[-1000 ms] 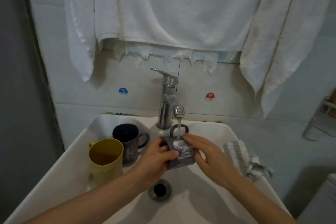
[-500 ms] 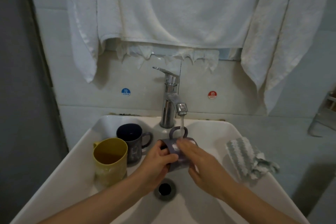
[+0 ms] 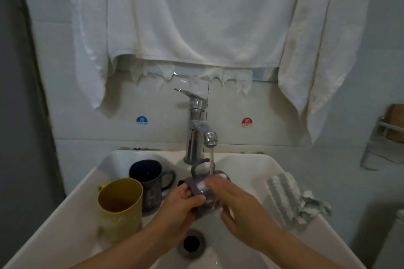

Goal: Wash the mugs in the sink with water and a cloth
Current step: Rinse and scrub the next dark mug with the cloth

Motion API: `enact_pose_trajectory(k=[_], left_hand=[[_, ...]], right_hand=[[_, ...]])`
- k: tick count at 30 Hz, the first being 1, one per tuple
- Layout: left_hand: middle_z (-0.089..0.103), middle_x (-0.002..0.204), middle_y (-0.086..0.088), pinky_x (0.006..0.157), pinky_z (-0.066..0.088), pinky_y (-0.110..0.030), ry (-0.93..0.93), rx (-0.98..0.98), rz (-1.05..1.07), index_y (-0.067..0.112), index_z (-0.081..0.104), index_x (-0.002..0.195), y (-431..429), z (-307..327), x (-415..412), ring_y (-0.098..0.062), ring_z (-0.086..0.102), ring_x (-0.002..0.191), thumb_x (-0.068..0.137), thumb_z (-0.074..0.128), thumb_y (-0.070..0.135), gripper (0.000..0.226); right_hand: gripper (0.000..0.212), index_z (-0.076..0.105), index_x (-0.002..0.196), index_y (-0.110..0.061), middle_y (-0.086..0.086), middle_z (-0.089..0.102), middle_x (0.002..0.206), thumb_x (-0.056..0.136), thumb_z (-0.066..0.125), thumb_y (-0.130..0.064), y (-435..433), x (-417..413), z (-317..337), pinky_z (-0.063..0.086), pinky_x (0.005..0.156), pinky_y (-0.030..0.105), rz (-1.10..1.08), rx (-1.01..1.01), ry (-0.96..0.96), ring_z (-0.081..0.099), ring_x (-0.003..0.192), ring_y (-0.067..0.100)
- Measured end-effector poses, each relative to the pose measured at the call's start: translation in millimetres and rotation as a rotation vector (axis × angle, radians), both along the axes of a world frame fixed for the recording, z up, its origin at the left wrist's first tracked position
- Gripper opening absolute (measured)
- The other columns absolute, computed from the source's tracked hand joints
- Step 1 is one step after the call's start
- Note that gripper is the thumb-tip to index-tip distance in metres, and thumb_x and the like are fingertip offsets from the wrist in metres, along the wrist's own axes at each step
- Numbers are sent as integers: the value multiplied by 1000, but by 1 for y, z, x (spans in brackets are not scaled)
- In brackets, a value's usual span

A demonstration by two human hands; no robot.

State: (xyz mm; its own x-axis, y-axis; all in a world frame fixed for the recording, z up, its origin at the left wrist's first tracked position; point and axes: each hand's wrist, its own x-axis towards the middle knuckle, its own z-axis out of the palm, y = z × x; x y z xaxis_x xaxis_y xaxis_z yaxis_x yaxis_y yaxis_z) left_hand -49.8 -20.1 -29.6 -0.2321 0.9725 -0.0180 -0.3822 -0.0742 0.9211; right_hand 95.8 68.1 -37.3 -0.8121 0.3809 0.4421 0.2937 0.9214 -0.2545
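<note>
A grey mug [image 3: 199,185] lies on its side under the running tap [image 3: 210,137], handle up, above the drain. My left hand [image 3: 181,207] grips its left end, thumb across the body. My right hand [image 3: 236,203] lies over the mug's right side, fingers rubbing its wet surface where the water lands. A yellow mug [image 3: 120,207] and a dark blue mug [image 3: 148,181] stand upright at the left of the white sink [image 3: 258,172]. A striped grey-white cloth [image 3: 290,199] is draped on the sink's right rim, untouched.
The drain [image 3: 191,243] sits below my hands. White towels [image 3: 196,17] hang on the wall above the tap. Cold and hot stickers flank the tap. A shelf rack [image 3: 384,140] stands at the far right.
My right hand has slid over the mug's side, rubbing it under the stream. The left hand keeps its hold. The view has shifted slightly.
</note>
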Motion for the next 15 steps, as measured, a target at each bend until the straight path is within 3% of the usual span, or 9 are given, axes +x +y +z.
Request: enact_pose_trajectory(k=[3, 7, 12, 15], left_hand=[[69, 109, -14, 87, 50, -39, -57, 3, 28, 3, 56, 118, 2, 1, -3, -32, 63, 103, 82, 51, -12, 39], [69, 109, -11, 81, 55, -35, -31, 23, -59, 7, 59, 114, -1, 3, -1, -27, 66, 101, 87, 48, -7, 32], [69, 107, -15, 81, 54, -37, -46, 22, -39, 6, 58, 114, 1, 3, 0, -32, 65, 99, 84, 52, -6, 33], [70, 108, -12, 88, 52, -39, -20, 26, -90, 7, 59, 115, -1, 2, 1, -28, 66, 101, 85, 51, -2, 33]], right_hand=[[68, 18, 147, -28, -23, 7, 148, 85, 42, -12, 7, 9, 2, 3, 109, 4, -99, 7, -27, 16, 142, 1], [73, 21, 145, -32, -22, 12, 151, 81, 46, -7, -9, -6, 3, 6, 112, 8, 89, -12, -61, 8, 139, -9], [65, 26, 145, -26, -16, 24, 147, 81, 33, -31, 5, 2, -2, 20, 112, 17, -84, 14, 92, 29, 138, 8], [67, 31, 145, -24, -11, 27, 151, 79, 36, -24, -3, -2, -1, 24, 113, 21, 42, 17, 65, 28, 139, 8]])
